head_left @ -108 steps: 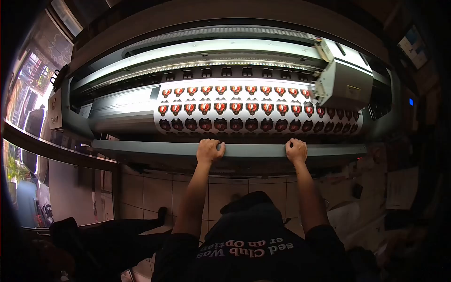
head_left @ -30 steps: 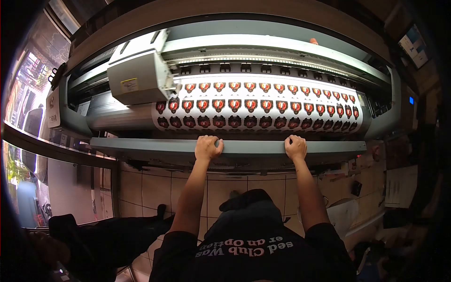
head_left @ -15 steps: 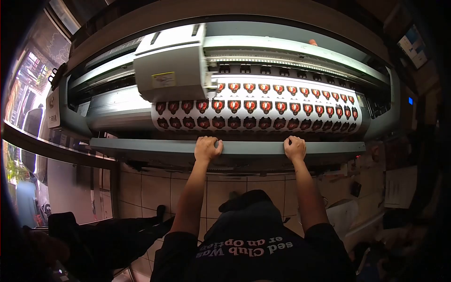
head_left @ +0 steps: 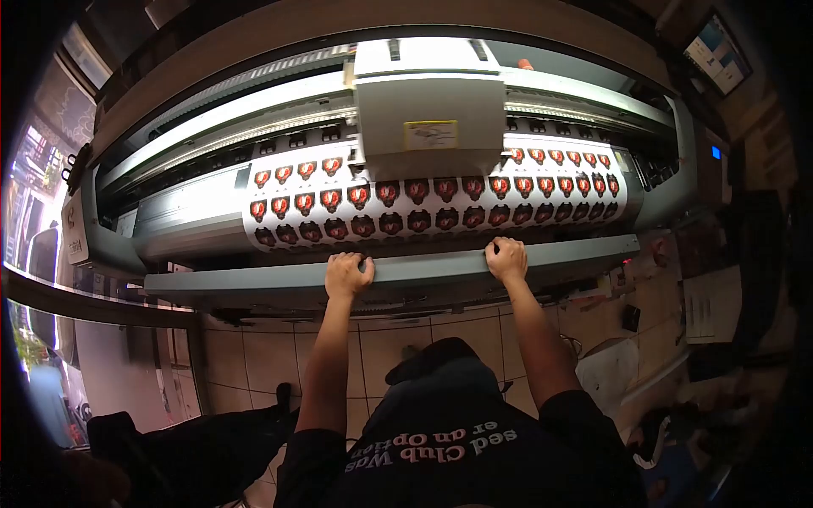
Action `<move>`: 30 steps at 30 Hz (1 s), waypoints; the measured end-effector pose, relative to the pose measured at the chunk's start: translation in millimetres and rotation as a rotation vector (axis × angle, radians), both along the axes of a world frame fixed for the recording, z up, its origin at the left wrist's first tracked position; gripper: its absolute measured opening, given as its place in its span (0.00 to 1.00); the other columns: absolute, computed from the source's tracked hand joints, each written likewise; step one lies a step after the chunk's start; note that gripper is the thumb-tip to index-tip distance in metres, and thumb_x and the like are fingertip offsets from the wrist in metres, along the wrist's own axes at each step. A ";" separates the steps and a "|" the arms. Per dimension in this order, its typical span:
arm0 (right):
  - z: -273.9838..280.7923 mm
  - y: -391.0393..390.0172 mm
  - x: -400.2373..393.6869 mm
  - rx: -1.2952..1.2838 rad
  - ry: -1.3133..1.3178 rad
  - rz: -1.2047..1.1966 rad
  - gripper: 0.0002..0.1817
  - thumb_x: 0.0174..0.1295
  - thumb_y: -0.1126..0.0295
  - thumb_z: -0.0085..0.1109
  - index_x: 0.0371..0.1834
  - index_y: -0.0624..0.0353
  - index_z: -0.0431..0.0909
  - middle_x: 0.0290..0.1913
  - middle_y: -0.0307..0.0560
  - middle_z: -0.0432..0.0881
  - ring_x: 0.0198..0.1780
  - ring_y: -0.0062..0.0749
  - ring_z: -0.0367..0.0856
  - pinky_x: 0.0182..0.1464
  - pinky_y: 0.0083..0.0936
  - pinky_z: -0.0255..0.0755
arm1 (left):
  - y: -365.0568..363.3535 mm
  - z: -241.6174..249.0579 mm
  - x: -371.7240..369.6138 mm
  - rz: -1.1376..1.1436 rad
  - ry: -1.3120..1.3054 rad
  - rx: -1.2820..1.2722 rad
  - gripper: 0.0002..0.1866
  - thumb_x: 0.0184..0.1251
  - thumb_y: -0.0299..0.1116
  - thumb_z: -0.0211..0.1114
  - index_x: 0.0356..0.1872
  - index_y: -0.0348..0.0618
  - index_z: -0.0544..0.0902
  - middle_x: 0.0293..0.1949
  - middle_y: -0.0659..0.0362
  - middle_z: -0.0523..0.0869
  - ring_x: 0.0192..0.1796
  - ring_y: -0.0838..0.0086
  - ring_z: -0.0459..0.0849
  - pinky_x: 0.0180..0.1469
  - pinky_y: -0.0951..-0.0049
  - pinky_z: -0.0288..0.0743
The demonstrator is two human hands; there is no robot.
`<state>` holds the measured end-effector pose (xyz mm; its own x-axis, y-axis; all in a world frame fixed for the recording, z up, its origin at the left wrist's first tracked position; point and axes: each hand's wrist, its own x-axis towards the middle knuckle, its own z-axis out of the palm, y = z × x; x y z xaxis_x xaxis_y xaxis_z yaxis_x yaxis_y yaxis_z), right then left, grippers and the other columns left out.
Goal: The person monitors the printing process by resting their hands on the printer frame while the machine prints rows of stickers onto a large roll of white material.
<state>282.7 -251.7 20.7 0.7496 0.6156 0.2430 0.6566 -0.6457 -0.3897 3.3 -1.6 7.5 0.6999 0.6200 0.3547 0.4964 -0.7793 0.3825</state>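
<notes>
A wide printer spans the view, with a white carriage (head_left: pixel 429 114) near the middle of its rail. Below the carriage lies a white printed sheet (head_left: pixel 377 190) with rows of red and black emblems. My left hand (head_left: pixel 348 275) is curled over the grey front bar (head_left: pixel 423 266), left of centre. Farther right, my right hand (head_left: pixel 506 258) grips the same bar, its fingers wrapped over the top edge. Both hands are apart from the sheet.
Another person's dark-clothed leg (head_left: pixel 229 436) stretches across the lower left. A monitor (head_left: pixel 718 52) is at the upper right. Glass panels (head_left: pixel 123 364) stand at the left, and a tiled floor (head_left: pixel 318 339) shows below the printer.
The carriage has moved right along its rail, uncovering emblems on the left of the sheet. The view has shifted and tilted slightly. Both hands remain on the bar.
</notes>
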 end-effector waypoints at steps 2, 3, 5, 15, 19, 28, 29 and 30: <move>1.7 0.6 -1.5 -0.008 -0.001 -0.007 0.12 0.59 0.63 0.57 0.29 0.60 0.85 0.33 0.52 0.86 0.42 0.48 0.83 0.55 0.42 0.74 | 0.9 -0.8 -0.3 -0.005 0.007 -0.004 0.14 0.60 0.42 0.64 0.29 0.42 0.89 0.29 0.53 0.88 0.38 0.60 0.85 0.50 0.61 0.74; 2.2 0.9 -2.4 -0.007 -0.004 -0.022 0.13 0.59 0.63 0.57 0.29 0.60 0.85 0.34 0.52 0.86 0.42 0.48 0.84 0.56 0.41 0.74 | 1.2 -0.8 0.2 -0.005 0.013 -0.007 0.14 0.61 0.42 0.64 0.28 0.42 0.88 0.28 0.54 0.87 0.38 0.60 0.85 0.50 0.61 0.74; 3.6 0.3 -3.7 -0.008 -0.005 -0.042 0.13 0.59 0.63 0.57 0.30 0.61 0.85 0.34 0.52 0.87 0.42 0.48 0.84 0.57 0.41 0.74 | 0.7 -1.1 -0.6 -0.006 0.014 -0.011 0.14 0.61 0.43 0.64 0.27 0.43 0.88 0.27 0.54 0.87 0.37 0.60 0.85 0.49 0.61 0.73; -7.9 -1.6 3.3 -0.002 -0.018 0.031 0.12 0.59 0.64 0.57 0.25 0.61 0.82 0.32 0.50 0.85 0.40 0.48 0.83 0.54 0.42 0.73 | 0.3 0.9 -0.5 -0.009 0.000 -0.022 0.14 0.62 0.43 0.64 0.25 0.43 0.86 0.25 0.53 0.85 0.35 0.58 0.83 0.48 0.59 0.73; -8.4 -1.7 2.1 0.056 -0.039 0.044 0.12 0.58 0.65 0.57 0.23 0.60 0.80 0.29 0.49 0.83 0.38 0.48 0.82 0.51 0.43 0.73 | -0.4 2.7 -0.8 -0.012 -0.003 -0.021 0.14 0.62 0.43 0.65 0.25 0.43 0.86 0.25 0.53 0.85 0.35 0.58 0.83 0.47 0.59 0.73; -7.5 -2.1 2.2 0.052 -0.006 0.036 0.12 0.58 0.65 0.57 0.22 0.60 0.79 0.28 0.49 0.82 0.37 0.48 0.80 0.50 0.43 0.72 | 2.2 -6.4 -1.3 -0.024 -0.047 0.014 0.13 0.60 0.42 0.66 0.24 0.44 0.85 0.24 0.54 0.83 0.33 0.59 0.82 0.44 0.59 0.73; -7.7 -2.1 1.2 0.053 -0.005 0.035 0.12 0.58 0.65 0.57 0.22 0.60 0.79 0.28 0.49 0.82 0.37 0.48 0.80 0.50 0.43 0.72 | 2.1 -6.4 -1.4 -0.023 -0.050 0.015 0.13 0.60 0.42 0.66 0.24 0.44 0.85 0.24 0.54 0.83 0.33 0.59 0.82 0.44 0.59 0.73; -7.8 -1.6 0.9 0.060 -0.009 0.034 0.12 0.58 0.65 0.57 0.22 0.60 0.79 0.28 0.49 0.82 0.37 0.48 0.80 0.50 0.43 0.72 | 2.6 -5.8 -0.7 -0.023 -0.053 0.017 0.13 0.60 0.42 0.66 0.24 0.45 0.85 0.24 0.54 0.83 0.34 0.59 0.83 0.44 0.59 0.73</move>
